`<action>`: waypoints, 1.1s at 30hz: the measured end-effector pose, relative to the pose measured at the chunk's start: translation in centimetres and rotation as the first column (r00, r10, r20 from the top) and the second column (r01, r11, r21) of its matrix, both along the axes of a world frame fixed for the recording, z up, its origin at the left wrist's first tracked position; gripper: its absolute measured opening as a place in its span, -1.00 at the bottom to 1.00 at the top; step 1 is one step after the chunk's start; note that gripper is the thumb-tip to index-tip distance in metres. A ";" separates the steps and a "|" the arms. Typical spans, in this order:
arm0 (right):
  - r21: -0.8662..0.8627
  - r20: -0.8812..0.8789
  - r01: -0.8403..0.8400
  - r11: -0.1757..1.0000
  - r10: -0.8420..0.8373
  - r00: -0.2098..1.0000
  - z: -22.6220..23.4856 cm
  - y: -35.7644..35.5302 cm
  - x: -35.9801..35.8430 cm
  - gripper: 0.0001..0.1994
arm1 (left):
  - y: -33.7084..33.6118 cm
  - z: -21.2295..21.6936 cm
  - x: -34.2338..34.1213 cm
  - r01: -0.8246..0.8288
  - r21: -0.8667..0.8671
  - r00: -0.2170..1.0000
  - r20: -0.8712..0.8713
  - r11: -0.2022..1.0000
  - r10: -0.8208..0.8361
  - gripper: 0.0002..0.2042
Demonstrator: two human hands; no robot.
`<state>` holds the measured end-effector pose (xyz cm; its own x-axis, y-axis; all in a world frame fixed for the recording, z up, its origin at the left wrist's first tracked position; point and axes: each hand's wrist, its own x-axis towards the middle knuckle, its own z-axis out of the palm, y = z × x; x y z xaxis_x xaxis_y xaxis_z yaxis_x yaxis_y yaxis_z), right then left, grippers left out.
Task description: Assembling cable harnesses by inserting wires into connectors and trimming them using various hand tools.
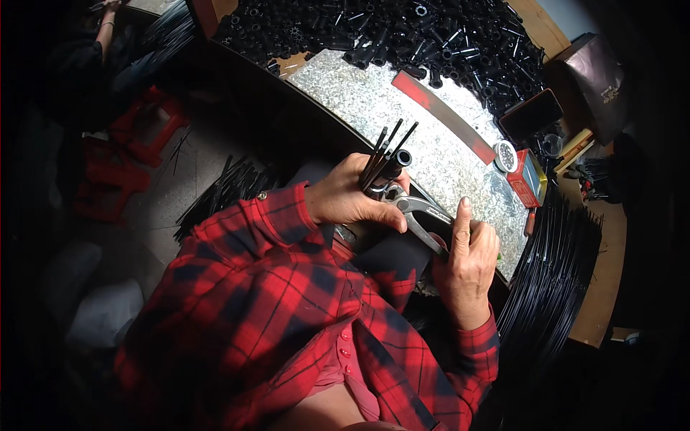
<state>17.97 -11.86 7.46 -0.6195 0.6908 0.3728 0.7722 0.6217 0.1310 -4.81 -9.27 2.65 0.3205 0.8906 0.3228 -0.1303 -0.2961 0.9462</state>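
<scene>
My left hand (352,195) is closed around an upright bundle of thin black rods (379,156) and a dark tube with a round open end (403,157). Its thumb lies along the near side, close to the jaws of a pair of metal pliers (413,207). These jaws sit against the bundle just below the tube's open end; exactly what they grip is hidden. My right hand (467,269) is wrapped round the ends of the plier handles, its index finger pointing up and away from them. The lower part of the bundle cannot be seen.
Beyond my hands is a speckled metal worktop (338,82) with a heap of black tubular parts (388,36). A red-and-grey strip (445,118), a round dial (505,156), a phone (532,115) and a red box (527,179) lie right. Long black rods (550,266) stand beside it.
</scene>
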 end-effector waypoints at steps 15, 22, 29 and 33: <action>-0.060 -0.045 -0.008 0.998 0.005 0.999 -0.3 0.5 -0.2 -0.29 | -0.1 -0.3 -0.7 0.124 -0.230 0.986 0.137 0.965 -0.095 -0.47; -0.051 -0.047 -0.022 0.998 0.019 0.999 -0.3 0.6 -0.4 -0.22 | 0.1 -0.1 -1.3 0.128 -0.207 0.986 0.129 0.970 -0.103 -0.45; -0.462 -0.519 -0.137 0.876 -0.143 0.843 -1.2 0.3 -0.8 -0.63 | -0.1 0.2 -1.3 0.115 -0.236 0.991 0.099 0.965 -0.093 -0.41; -0.718 -0.677 -0.329 0.613 -0.506 0.534 -1.6 0.3 -4.0 -0.82 | -0.2 0.2 -0.7 0.117 -0.221 0.992 0.082 0.968 -0.101 -0.42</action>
